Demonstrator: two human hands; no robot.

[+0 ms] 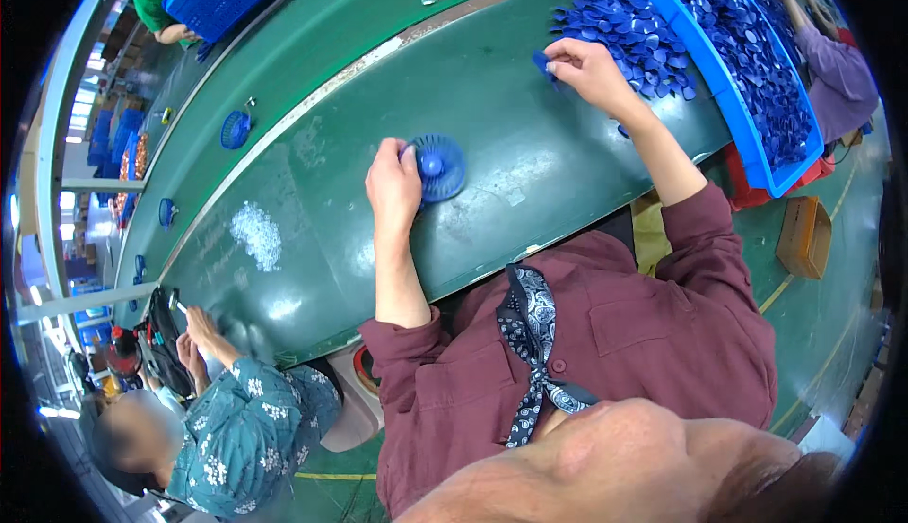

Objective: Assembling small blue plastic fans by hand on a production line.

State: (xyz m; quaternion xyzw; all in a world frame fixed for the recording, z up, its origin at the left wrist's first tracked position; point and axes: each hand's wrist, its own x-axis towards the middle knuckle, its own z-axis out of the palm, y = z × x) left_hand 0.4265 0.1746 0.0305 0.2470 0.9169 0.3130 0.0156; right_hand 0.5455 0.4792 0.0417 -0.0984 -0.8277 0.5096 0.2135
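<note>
My left hand (393, 183) is closed on the rim of a round blue plastic fan grille (441, 169) with radial slots and a domed centre, held over the green table. Farther right, my right hand (588, 71) pinches a small flat blue plastic piece (543, 63) between thumb and fingers. Just beyond that hand lies a loose pile of similar blue pieces (629, 36) on the tabletop. Another small blue piece (622, 131) shows under my right forearm. The two held parts are apart from each other.
A long blue tray (785, 179) full of blue pieces stands at the right. Small clear pieces (256, 235) lie on the green table (322, 183). Beyond its edge, a green conveyor belt (312, 55) carries blue round parts (235, 130). Co-workers sit at left and right.
</note>
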